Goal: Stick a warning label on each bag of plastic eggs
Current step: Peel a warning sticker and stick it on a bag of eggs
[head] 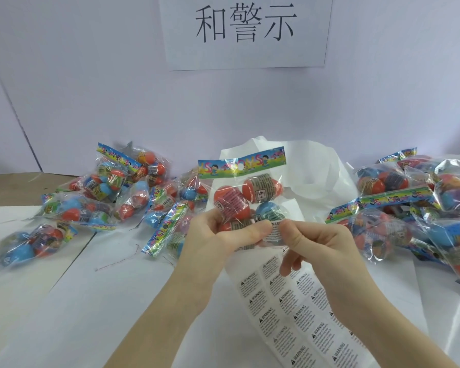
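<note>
While the left hand [213, 240] grips the lower part of a clear plastic bag of red and blue plastic eggs [246, 200] and holds it upright above the bench [72, 301], the right hand [322, 248] pinches a small white warning label [274, 231] between thumb and forefinger against the bag's lower right face. Both sets of fingers are curled, the left around the bag, the right closed on the label.

The likeliest fault is a crooked or creased label: the film is slack and bulges over the round eggs, so pressing there could trap a wrinkle or leave a corner lifted. The label could also cling to the fingertip, or fold onto itself if one edge touches first. A loose left grip would let the bag twist.

The white sheet of printed warning labels [298, 314] lies directly below the hands, its far edge just beneath the bag. A heap of egg bags on the left [112, 197] and another on the right [420, 208] flank the work, the right one lying nearer the right wrist. White crumpled wrapping paper [314, 176] rises behind the bag. Open bench lies at the near left.
</note>
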`<state>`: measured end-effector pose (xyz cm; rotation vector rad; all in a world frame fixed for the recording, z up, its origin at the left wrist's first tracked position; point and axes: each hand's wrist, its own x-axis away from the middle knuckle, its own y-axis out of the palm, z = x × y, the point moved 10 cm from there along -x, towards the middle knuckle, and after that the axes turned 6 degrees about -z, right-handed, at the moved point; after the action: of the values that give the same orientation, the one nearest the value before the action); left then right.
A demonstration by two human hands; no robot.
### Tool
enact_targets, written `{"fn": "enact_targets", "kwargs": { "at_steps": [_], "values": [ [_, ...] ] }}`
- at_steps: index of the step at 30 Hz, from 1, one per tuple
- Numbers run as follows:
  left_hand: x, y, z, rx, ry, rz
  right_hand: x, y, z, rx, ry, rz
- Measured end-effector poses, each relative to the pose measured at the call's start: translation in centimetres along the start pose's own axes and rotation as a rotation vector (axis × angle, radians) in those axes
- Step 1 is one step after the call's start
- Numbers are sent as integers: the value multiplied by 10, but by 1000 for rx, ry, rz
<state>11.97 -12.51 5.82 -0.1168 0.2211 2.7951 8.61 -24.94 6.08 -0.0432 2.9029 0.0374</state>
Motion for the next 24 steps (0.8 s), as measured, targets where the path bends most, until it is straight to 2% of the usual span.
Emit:
{"fn": "enact_targets", "kwargs": {
  "at_steps": [12, 20, 24],
  "values": [
    [-1, 2, -3, 6, -18, -13, 0, -7, 3, -2, 13, 62],
    [-2, -4, -8, -5, -49, -2, 0, 1, -1, -1, 35, 3],
    [-2, -3, -7, -20, -27, -9, 1, -3, 1, 24, 21, 31]
  ]
}}
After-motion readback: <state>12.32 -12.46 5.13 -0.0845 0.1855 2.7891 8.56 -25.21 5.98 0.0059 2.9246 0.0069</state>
